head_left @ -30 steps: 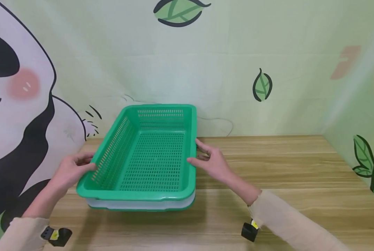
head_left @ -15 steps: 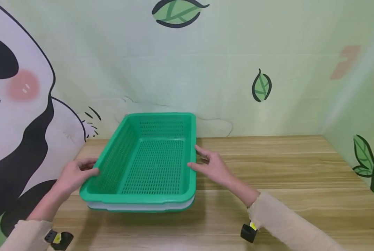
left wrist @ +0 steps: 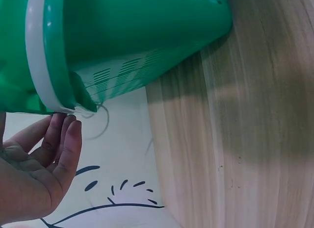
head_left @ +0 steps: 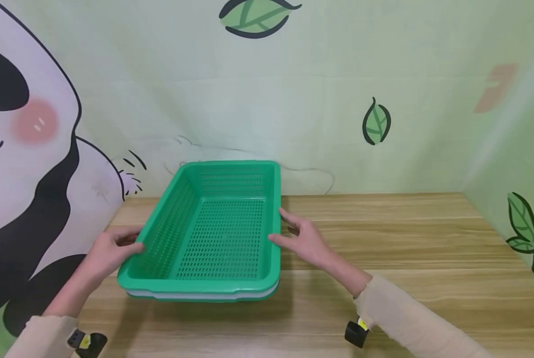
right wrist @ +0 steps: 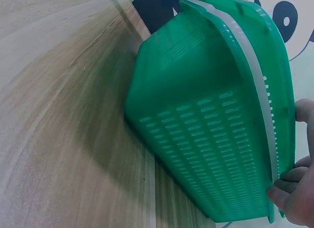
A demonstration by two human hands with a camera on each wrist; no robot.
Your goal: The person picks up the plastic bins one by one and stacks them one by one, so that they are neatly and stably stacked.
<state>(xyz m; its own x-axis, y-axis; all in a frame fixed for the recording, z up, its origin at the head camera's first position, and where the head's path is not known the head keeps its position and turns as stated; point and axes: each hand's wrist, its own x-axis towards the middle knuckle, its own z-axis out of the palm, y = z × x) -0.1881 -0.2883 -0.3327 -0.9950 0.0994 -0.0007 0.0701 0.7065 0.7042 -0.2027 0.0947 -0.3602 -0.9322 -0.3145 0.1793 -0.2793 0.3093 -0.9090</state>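
Observation:
A green perforated plastic basket (head_left: 204, 285) sits nested in a stack, its inside bare. Below its rim runs the white rim of a second basket (right wrist: 252, 63), and under that a lower green basket (right wrist: 196, 115) stands on the table. My left hand (head_left: 107, 253) pinches the top basket's left rim, thumb over the edge and fingers outside. On the opposite side my right hand (head_left: 306, 243) holds the right rim, thumb on top and fingertips against the outer side. In the left wrist view, the left fingertips (left wrist: 68, 122) reach the stacked rims from outside.
The wooden table (head_left: 383, 233) extends to the right of the stack. Behind it hangs a pale green cloth backdrop (head_left: 329, 74) with leaf drawings and a panda. A thin cable (head_left: 311, 170) shows against the backdrop. Small black cameras (head_left: 356, 334) are strapped at both wrists.
The top green basket has come down into the stack, first at its far end, so the white band under its rim looks narrower. Both hands stay on the rim and have lowered slightly.

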